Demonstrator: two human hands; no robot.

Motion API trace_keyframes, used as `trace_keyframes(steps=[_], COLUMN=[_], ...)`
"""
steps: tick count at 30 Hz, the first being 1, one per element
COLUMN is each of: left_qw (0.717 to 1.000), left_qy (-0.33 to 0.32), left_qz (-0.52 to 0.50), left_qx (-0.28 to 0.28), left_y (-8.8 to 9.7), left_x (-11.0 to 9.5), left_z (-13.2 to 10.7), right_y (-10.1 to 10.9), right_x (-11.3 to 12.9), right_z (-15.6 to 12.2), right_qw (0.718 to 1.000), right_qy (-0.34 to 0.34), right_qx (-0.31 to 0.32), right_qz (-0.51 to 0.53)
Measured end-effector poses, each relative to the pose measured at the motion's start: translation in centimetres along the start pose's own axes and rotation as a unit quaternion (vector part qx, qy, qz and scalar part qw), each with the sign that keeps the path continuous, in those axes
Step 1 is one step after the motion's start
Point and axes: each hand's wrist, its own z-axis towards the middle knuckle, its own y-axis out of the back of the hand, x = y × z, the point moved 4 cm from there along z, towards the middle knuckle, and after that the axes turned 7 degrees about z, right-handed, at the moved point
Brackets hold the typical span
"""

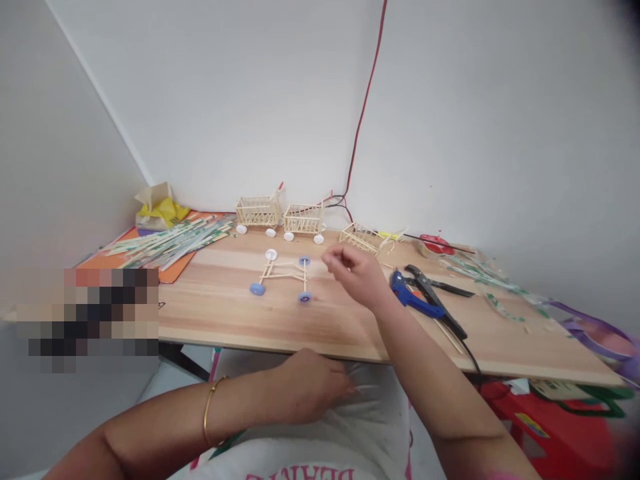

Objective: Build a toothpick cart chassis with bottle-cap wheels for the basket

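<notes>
My right hand (354,275) hovers over the table beside a small wheeled frame of thin sticks (285,275), its fingers curled together in a pinch. Whatever may be between those fingertips is too small to make out. The stick frame rests on the wood, with a white wheel (271,255) and blue wheels (257,289) at its corners. Below the table's front edge, my left hand (313,387) is closed against the white clothing on my lap; its fingertips are partly hidden. Behind my right hand lies a tipped stick cart (359,239).
Two miniature stick shopping carts (259,212) (303,220) stand at the wall. Sticks and strips (173,240) are heaped on orange sheets at left. A blue glue gun (413,297) and black-handled pliers (440,310) lie at right, near a red tape roll (437,245).
</notes>
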Motion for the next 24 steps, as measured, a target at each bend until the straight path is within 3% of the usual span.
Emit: trace_keyframes(steps=[2, 5, 7, 9, 10, 12, 15, 20, 24], left_qw=[0.999, 0.983, 0.951, 0.902, 0.869, 0.827, 0.836, 0.891, 0.933], left_qy=[-0.005, -0.016, 0.012, 0.090, 0.131, 0.179, 0.228, 0.189, 0.175], left_qz=[0.020, -0.021, -0.029, -0.012, -0.007, -0.003, -0.015, -0.010, -0.028], left_qx=[-0.042, -0.180, -0.307, -0.421, -0.477, -0.532, -0.499, -0.413, -0.312], left_y=[1.2, 5.4, 9.0, 11.9, 12.9, 13.6, 12.6, 11.2, 10.5], left_x=[0.9, 3.7, 6.8, 10.7, 12.6, 15.7, 18.1, 17.5, 17.5], left_z=[0.4, 0.2, -0.7, -2.2, -3.1, -4.6, -5.1, -3.9, -3.2], right_y=[-0.4, -1.0, -1.6, -2.2, -2.6, -3.4, -4.5, -5.0, -4.8], right_x=[-1.7, -4.6, -6.0, -6.8, -6.9, -7.1, -7.3, -8.4, -8.9], right_z=[2.0, 3.4, 3.3, 2.8, 2.6, 2.2, 2.0, 2.0, 1.9], right_qw=[0.996, 0.982, 0.981, 0.986, 0.988, 0.992, 0.994, 0.995, 0.995], right_qy=[0.012, -0.001, -0.014, -0.016, -0.010, 0.005, 0.025, 0.021, 0.000], right_qx=[-0.080, -0.165, -0.174, -0.161, -0.149, -0.122, -0.089, -0.077, -0.085], right_qz=[0.040, 0.094, 0.084, 0.052, 0.032, -0.009, -0.055, -0.063, -0.046])
